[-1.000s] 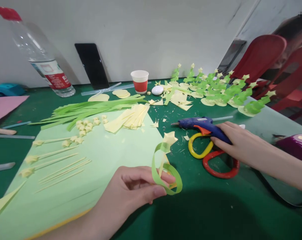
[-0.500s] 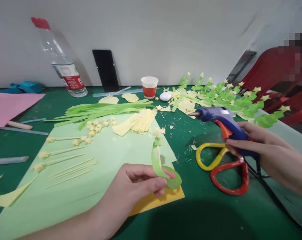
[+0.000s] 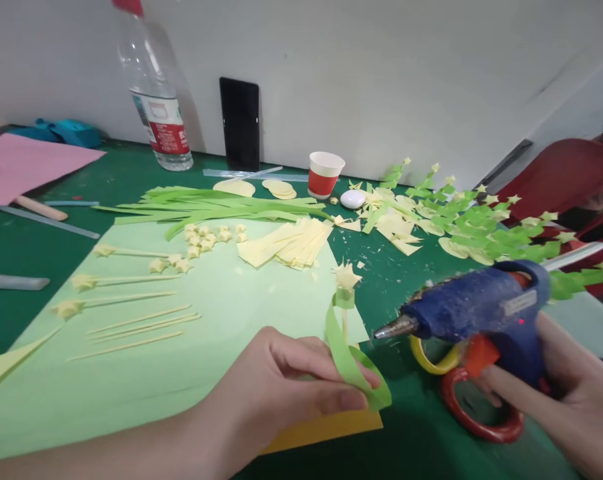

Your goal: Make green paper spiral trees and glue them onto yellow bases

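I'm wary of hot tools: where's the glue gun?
The glue gun is lower right of the head view, in the right hand, just above the scissors, nozzle pointing left at the green paper loop the left hand pinches.

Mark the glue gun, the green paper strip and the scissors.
glue gun (image 3: 476, 310), head view, on the blue barrel.
green paper strip (image 3: 342, 350), head view, middle of the curved band.
scissors (image 3: 451, 405), head view, on the red handle ring.
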The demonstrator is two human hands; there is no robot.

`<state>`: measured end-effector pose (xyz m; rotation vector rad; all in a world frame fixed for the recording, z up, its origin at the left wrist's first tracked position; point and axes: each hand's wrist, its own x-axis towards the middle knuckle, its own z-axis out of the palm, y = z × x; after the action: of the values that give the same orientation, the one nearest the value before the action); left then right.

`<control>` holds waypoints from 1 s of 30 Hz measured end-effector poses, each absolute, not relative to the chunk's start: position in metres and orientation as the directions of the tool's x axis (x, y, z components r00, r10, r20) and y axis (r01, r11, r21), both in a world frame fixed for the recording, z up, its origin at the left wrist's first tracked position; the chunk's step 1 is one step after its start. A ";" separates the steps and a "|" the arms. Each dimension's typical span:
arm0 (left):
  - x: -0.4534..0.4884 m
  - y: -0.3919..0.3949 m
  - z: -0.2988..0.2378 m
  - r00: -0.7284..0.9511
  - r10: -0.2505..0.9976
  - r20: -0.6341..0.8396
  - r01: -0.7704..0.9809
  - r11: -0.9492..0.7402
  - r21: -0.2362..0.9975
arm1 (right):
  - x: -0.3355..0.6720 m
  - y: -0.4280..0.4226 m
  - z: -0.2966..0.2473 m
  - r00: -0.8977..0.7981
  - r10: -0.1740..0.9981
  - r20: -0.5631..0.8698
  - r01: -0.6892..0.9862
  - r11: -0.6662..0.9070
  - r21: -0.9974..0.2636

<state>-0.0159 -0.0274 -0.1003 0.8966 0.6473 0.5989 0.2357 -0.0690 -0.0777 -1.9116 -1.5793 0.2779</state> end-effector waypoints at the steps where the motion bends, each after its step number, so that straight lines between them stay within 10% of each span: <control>1: -0.016 -0.027 -0.100 0.658 0.703 -0.268 -0.191 0.501 0.844 | 0.234 -0.069 -0.079 0.278 0.931 0.235 0.807 -0.093 -0.583; 12: -0.018 -0.029 -0.103 0.721 0.658 -0.218 -0.220 0.516 0.828 | 0.247 -0.082 -0.094 0.556 0.830 0.041 0.659 -0.411 -0.629; 30: -0.018 -0.029 -0.096 0.695 0.662 -0.281 -0.196 0.549 0.812 | 0.175 -0.091 -0.078 0.417 0.819 0.394 0.853 -0.203 -0.481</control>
<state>-0.0182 -0.0288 -0.0961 0.8448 0.6218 0.5485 0.1749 -0.0905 -0.0781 -2.0290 -1.4116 -0.0668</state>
